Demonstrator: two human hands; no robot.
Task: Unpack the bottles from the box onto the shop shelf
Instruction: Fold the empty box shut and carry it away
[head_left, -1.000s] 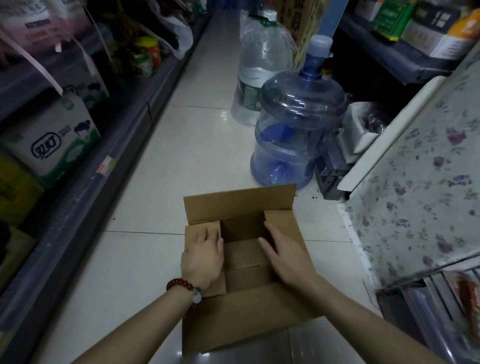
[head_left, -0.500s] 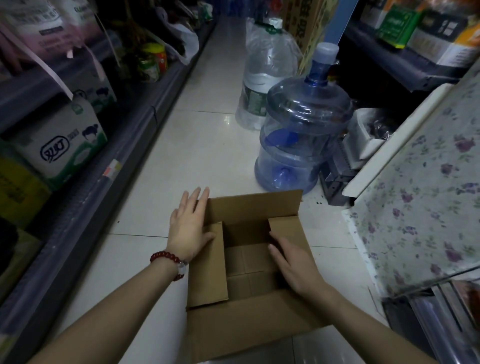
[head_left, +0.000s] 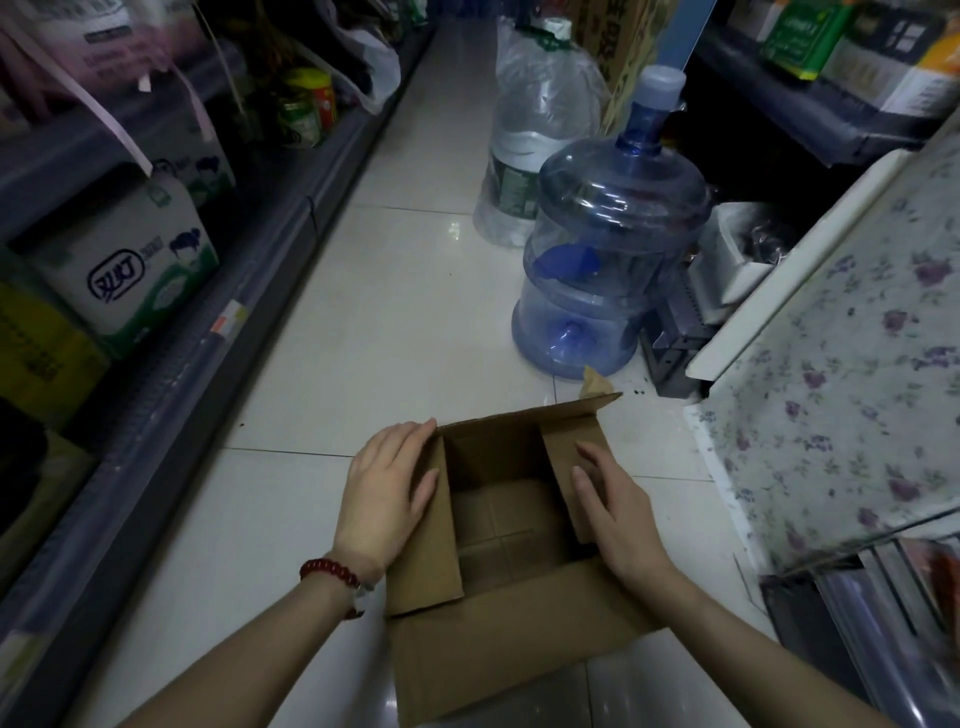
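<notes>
Cardboard box (head_left: 519, 623) sits open on the tiled floor (head_left: 322, 364) in the aisle between two shelf runs, all four flaps up or out. Inside only bare cardboard bottom shows, no bottles visible in it. Left hand (head_left: 387, 493) lies flat, fingers spread, pressing the left flap outward; red bead bracelet (head_left: 327, 571) on that wrist. Right hand (head_left: 615, 506) also flat and loose, palm against the right flap, gripping nothing. Blue water jug (head_left: 608, 249) stands on the floor just beyond the box's far edge, a clear water bottle (head_left: 535, 135) behind it. Left shelf (head_left: 171, 364) holds tissue packs (head_left: 130, 270) and jars (head_left: 306, 109).
</notes>
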